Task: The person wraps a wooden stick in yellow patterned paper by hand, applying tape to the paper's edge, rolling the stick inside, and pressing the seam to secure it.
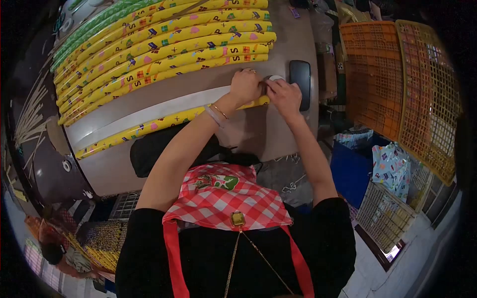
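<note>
A yellow printed roll of wrapping paper (164,122) lies across the table in front of me, its white underside (164,106) showing as a strip behind it. My left hand (246,87) is closed above the roll's right end, fingers curled and their tips hidden. Close beside it, my right hand (284,97) bends its fingers round a small white round thing that looks like a roll of tape (275,77). The fingertips of both hands nearly meet there. I cannot tell what the left fingers pinch.
Several finished yellow rolls (164,54) and green ones (94,27) lie along the table's far side. A dark phone (299,84) rests right of my hands. A black bag (169,149) sits at the near edge. Orange (371,79) and yellow crates (428,94) stand at right; a person (57,248) is at lower left.
</note>
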Available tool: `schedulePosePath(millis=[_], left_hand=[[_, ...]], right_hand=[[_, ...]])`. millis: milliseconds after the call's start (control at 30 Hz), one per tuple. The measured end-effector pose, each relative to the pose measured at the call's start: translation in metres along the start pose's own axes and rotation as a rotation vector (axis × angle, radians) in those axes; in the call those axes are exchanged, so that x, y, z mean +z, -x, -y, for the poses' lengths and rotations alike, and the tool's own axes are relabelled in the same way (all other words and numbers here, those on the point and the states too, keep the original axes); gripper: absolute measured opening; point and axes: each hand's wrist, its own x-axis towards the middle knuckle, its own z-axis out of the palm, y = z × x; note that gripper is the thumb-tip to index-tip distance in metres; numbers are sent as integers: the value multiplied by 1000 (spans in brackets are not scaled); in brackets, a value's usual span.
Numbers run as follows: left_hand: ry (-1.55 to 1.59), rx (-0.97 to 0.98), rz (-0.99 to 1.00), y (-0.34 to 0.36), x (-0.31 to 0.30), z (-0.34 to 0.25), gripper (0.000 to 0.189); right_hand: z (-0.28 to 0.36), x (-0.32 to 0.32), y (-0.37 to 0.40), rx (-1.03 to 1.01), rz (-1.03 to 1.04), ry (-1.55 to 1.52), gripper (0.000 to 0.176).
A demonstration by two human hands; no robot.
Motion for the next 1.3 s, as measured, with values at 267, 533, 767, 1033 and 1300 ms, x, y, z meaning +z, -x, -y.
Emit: schedulePosePath(millis=[267, 533, 767, 1033, 1300], left_hand=[[68, -41, 44, -3, -4, 1, 16], [121, -197, 163, -8, -17, -7, 21], [24, -153, 145, -11, -11, -2, 21], [45, -159, 234, -10, -14, 8, 22], [38, -89, 153, -5, -19, 3, 21]], right_hand=[[-7, 8, 4, -73, -133, -89, 18], [-11, 19, 12, -104, -189, -44, 14], [-13, 33, 22, -67, -281, -92, 16], [-6, 38, 27, -81, -307, -49, 13], [-1, 31, 33, -31, -269, -44, 15]])
